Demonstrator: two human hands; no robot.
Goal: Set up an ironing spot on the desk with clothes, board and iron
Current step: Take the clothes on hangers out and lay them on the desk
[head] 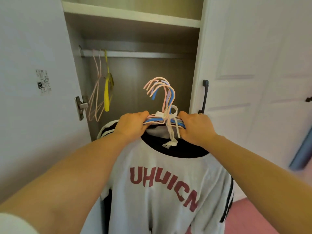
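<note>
I hold a bunch of clothes on several pink, blue and lilac wire hangers (162, 92) in front of an open wardrobe. The front garment is a grey T-shirt (162, 191) with a black collar and red letters; black-and-white striped clothes hang behind it. My left hand (131, 124) grips the left shoulders of the hangers. Gripping their right shoulders is my right hand (195, 127). A white cloth tie (170, 125) dangles between my hands. The hooks are off the rail. No board, iron or desk is in view.
The wardrobe rail (143, 54) carries pink hangers (95, 98) and a yellow hanger (107, 92) at its left end. The left door (33, 81) stands open; the right door has a black handle (204, 97). A shelf (131, 15) runs above. Reddish floor shows at the lower right.
</note>
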